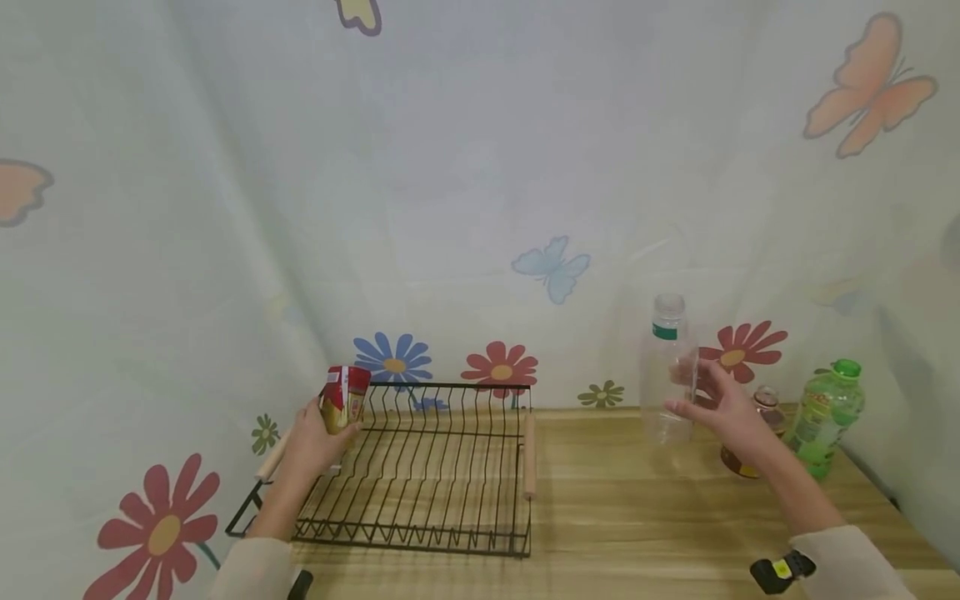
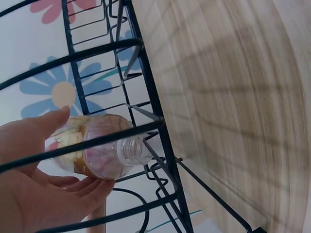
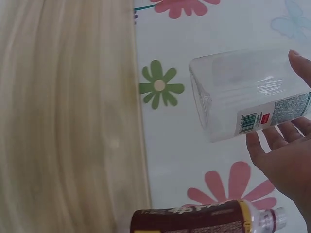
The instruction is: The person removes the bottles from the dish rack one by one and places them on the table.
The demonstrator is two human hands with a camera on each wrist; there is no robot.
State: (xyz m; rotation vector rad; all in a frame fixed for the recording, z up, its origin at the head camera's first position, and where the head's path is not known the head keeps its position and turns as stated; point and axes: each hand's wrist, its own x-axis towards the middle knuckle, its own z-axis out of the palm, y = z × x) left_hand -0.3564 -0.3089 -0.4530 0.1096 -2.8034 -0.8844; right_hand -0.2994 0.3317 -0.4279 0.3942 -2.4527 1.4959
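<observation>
My left hand (image 1: 309, 442) grips a small bottle (image 1: 347, 398) with a red end and a yellowish label, at the left end of the black wire dish rack (image 1: 442, 547). In the left wrist view this bottle (image 2: 104, 145) has its clear neck pointing down at the rack's lower wires. On the right, my right hand (image 1: 726, 414) holds a large clear plastic bottle (image 1: 663, 379) upright, thumb and fingers around its side. Its base shows above the table in the right wrist view, where a barcode label (image 3: 272, 116) faces the camera.
A bottle with a dark brown label (image 3: 194, 218) stands right of the clear bottle, partly behind my right forearm. Beyond it is a green bottle (image 1: 825, 421) with a green cap. The rack has wooden handles (image 1: 529, 458). A flowered curtain (image 1: 450, 208) hangs behind the wooden table (image 1: 622, 517).
</observation>
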